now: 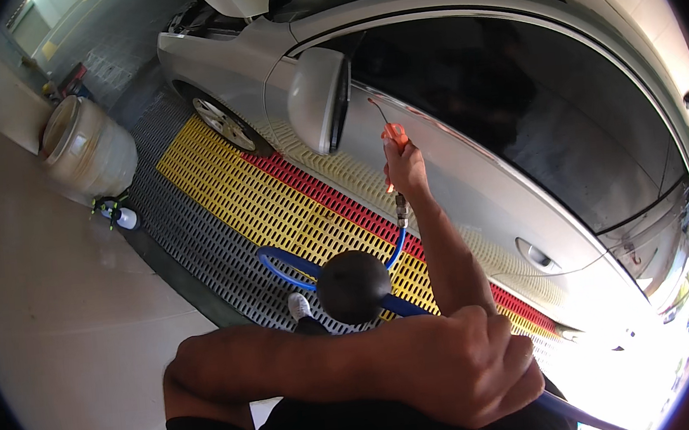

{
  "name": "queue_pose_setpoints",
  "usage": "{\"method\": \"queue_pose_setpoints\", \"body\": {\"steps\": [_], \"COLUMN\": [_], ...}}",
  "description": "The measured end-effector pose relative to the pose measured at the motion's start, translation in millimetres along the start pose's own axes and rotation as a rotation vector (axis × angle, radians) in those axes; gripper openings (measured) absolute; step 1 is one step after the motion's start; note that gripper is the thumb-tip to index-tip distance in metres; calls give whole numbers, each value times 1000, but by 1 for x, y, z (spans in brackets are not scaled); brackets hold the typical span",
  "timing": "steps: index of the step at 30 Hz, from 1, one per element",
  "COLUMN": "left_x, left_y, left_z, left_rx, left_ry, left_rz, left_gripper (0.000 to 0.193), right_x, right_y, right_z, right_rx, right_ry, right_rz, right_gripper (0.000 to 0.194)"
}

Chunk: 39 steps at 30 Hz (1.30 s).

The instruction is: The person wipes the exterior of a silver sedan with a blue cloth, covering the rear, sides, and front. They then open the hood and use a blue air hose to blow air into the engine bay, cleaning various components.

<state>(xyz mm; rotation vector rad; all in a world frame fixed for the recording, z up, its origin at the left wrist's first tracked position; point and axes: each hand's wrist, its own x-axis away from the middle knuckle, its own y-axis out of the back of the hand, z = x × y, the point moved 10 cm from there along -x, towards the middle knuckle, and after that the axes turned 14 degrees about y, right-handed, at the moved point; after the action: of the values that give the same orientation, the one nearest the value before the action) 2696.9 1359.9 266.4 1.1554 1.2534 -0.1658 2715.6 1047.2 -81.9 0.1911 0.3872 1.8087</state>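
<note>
My right hand (403, 163) grips an orange air blow gun (395, 132). Its thin bent nozzle points at the silver car door (466, 184), just below the window trim and beside the side mirror (318, 99). A metal coupling (402, 209) joins the gun to a blue hose (399, 250), which loops low over the floor. Nearer my body, my left hand (498, 362) is curled into a fist across my right forearm. The hose passes behind this arm and emerges at the fist's lower edge; the fingers appear closed around it, though the hold is partly hidden.
Yellow, red and grey slotted floor grating (255, 192) runs beside the car. A dark round thing (353, 287), its nature unclear, overlaps the hose. At left stand a stained plastic barrel (89, 146) and a spray bottle (124, 217) by the wall. The car's front wheel (224, 124) is ahead.
</note>
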Motion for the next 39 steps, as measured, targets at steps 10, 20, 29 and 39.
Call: {"method": "queue_pose_setpoints", "body": {"steps": [10,20,29,39], "left_x": [107,177,152,117], "left_y": [91,52,48,40], "left_z": [156,143,112,80], "left_rx": [74,-17,-129,41], "left_ry": [97,231,177,173], "left_rz": [212,206,201,230], "left_gripper": [43,29,9,37], "right_x": [111,399,377,146], "right_y": [-38,328,314,58], "right_z": [-78,-97,-134,91], "right_rx": [-290,196,-85,135], "right_ry": [-23,-651,-477,217], "right_rz": [-318,-990,-1011,139], "right_gripper": [33,43,37,40]}}
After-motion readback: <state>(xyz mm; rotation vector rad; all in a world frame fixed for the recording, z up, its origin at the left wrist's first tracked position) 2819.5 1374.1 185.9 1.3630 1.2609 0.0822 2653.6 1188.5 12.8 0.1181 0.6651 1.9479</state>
